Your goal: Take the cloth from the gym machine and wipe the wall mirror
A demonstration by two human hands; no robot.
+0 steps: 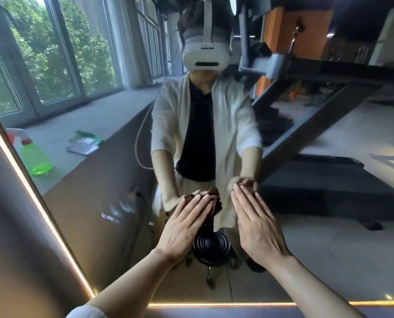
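Note:
The wall mirror (104, 203) fills most of the view, with a lit strip along its left and bottom edges. A dark red cloth (214, 198) lies bunched against the glass. My left hand (184, 226) presses flat on the cloth with straight fingers. To its right my right hand (255, 223) lies flat, its straight fingertips touching the glass with no cloth under it. Both hands and the person wearing a headset appear reflected in the mirror.
In the reflection a green spray bottle (34, 154) and a flat packet (83, 144) lie on the window ledge at left. A black round stool (212, 246) shows below the hands, and a gym machine frame (317, 106) stands at right.

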